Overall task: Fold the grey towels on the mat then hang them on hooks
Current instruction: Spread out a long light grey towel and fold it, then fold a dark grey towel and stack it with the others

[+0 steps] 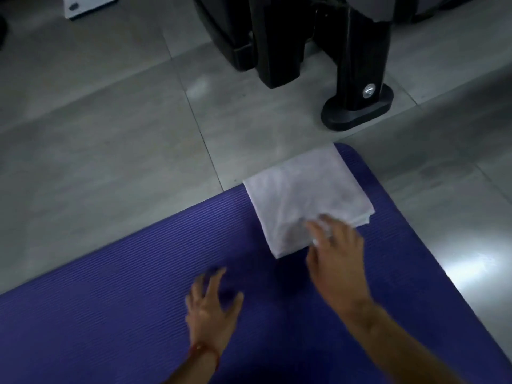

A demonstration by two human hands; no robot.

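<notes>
Purple mat [110, 314] was spread beneath both hands. Folded grey towel [302, 198] was laid at its far corner, touched by the spread right hand [336, 261]; left hand [212, 309] was splayed, holding nothing.

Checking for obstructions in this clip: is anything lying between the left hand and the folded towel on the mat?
Nothing visible. Only bare purple mat separates the left hand from the folded towel. The right hand already touches the towel's near edge.

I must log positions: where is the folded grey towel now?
In the head view, the folded grey towel lies on the purple mat's far right corner, under the right hand's fingertips.
</notes>
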